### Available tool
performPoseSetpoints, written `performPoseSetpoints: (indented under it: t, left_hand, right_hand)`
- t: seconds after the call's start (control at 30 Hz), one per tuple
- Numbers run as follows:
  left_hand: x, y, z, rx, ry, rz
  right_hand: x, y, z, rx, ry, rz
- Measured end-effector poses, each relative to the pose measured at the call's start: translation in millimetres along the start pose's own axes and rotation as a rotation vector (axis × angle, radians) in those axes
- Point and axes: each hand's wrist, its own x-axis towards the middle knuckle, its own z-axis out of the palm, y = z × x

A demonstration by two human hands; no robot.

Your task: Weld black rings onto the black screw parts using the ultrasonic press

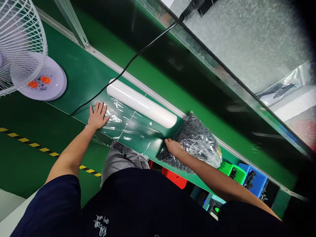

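A clear plastic film (123, 130) lies over the green table beside a white roll (142, 103), and its near edge hangs over the table's front. My left hand (97, 116) is pressed flat on the film's left part, fingers spread. At the right end of the film, my right hand (174, 147) is closed, thumb and fingertips pinched together at what looks like the film's edge. A clear bag (201, 144) full of dark items rests just behind and beside that hand.
A fan with a lilac base (55, 80) stands at the left. Its black cable (138, 54) crosses above the roll's left end. Green (225, 168) and blue (256, 184) bins with dark parts sit at the right. An upright metal post (74, 24) and a rail line the back.
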Motion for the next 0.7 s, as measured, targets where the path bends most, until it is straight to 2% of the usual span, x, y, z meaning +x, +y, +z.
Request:
performPoseSetpoints:
  t: [0.23, 0.3, 0.43, 0.57, 0.7]
  left_hand:
    - [-28, -19, -7, 0.030, -0.003, -0.106]
    - [-32, -19, -7, 0.028, -0.008, -0.145]
    - [-32, -16, -7, 0.020, -0.002, -0.188]
    - [-30, -14, -8, -0.025, 0.042, -0.199]
    - [-27, -15, -8, -0.045, 0.091, -0.215]
  right_hand:
    - [-4, -2, -16, 0.072, -0.049, 0.011]
    - [-3, -10, -17, 0.158, 0.049, -0.053]
    - [1, -40, -7, 0.545, 0.410, -0.128]
    - [13, -73, 1, 0.871, 0.521, -0.051]
    - [25, -81, -6, 1.094, 0.627, 0.028]
